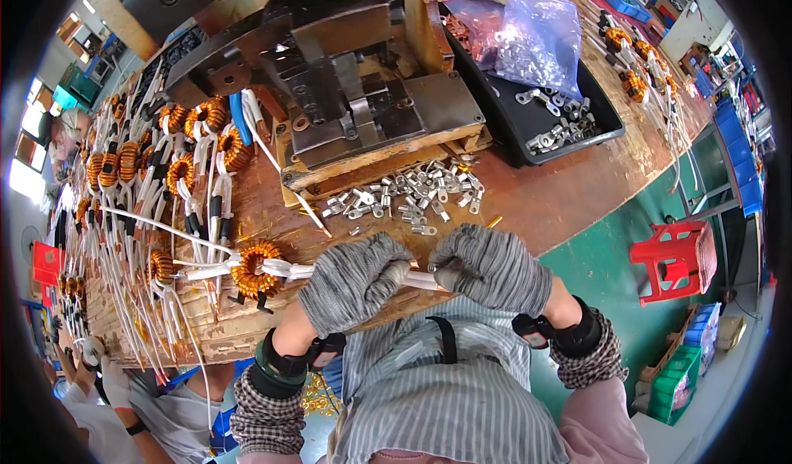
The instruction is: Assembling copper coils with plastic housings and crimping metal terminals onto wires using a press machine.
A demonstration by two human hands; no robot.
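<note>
My left hand (353,282), in a grey knit glove, is closed around the white sleeved wires of a copper-wound ring coil (244,276). The coil lies just left of that hand at the table's near edge. My right hand (493,269), gloved the same way, pinches the free end of these white wires (422,280), which show between the two fists. The gloved fingers hide the wire tips, and I cannot make out whether a lug is on them. Beyond my hands lies a loose pile of silver cable lugs (425,188), in front of a dark metal press (363,122).
A black tray (606,130) holds more lugs and a clear plastic bag (540,39). Several ring coils (128,160) with white leads crowd the table's left side; others (635,84) lie far right. A red stool (672,258) stands on the green floor. Another person's gloved hand (115,381) is at lower left.
</note>
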